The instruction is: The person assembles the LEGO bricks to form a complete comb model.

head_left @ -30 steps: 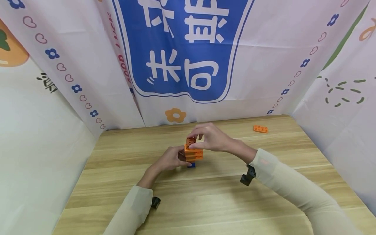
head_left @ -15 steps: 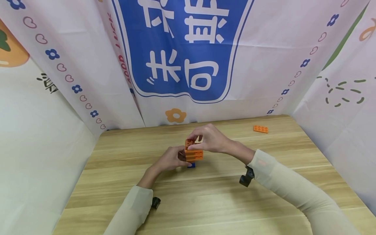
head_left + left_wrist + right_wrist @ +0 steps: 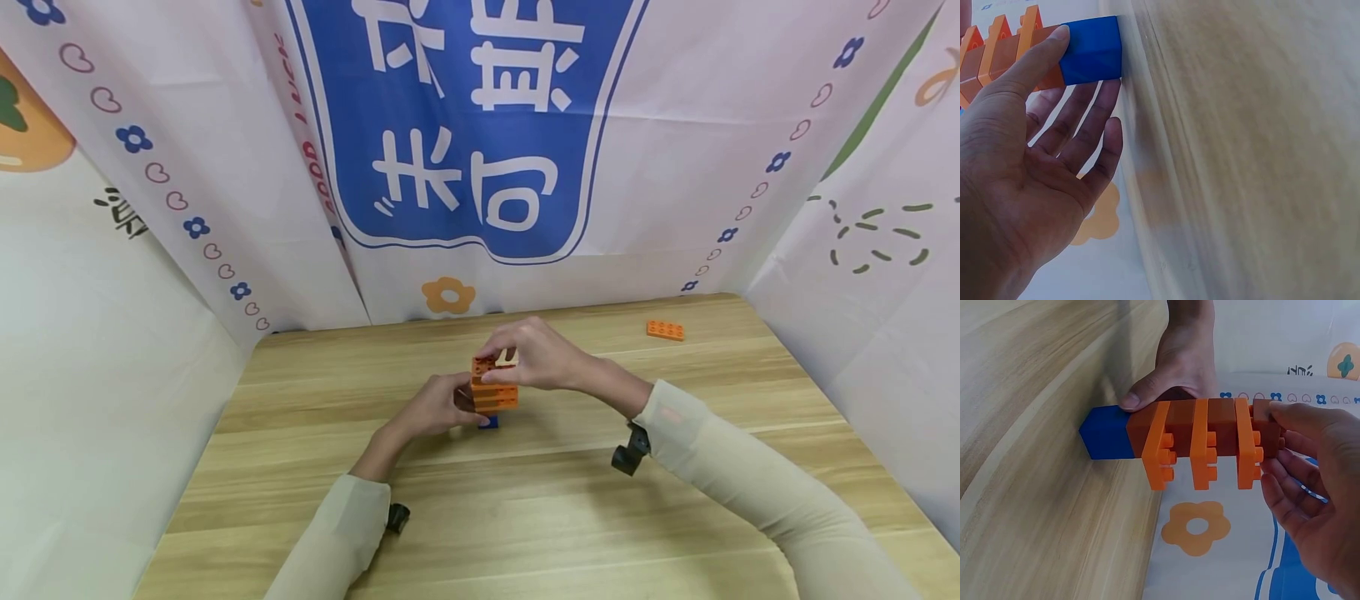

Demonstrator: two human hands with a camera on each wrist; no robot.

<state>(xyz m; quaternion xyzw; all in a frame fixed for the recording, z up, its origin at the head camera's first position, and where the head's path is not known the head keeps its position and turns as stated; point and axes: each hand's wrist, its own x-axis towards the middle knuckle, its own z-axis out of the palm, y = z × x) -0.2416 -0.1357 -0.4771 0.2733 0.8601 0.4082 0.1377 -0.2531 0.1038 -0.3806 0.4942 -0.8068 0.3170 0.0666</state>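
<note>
A tower of toy building bricks stands on the table, with a blue brick at its base. Above it, reddish-brown bricks alternate with thin orange plates that jut out to one side. My left hand grips the lower part, its thumb across the join of the blue brick and the lowest brown one and its fingers round the far side. At the top, my right hand pinches a studded brown brick between thumb and fingers. This brick sits against the uppermost orange plate; whether it is fully pressed down I cannot tell.
A loose orange eight-stud plate lies at the table's back right. Printed cloth hangs behind the wooden table and along both sides.
The top brown brick was tilted and a little higher; now it sits lower and straighter on the tower. My right hand has come down slightly with it. My left hand has stayed put.
</note>
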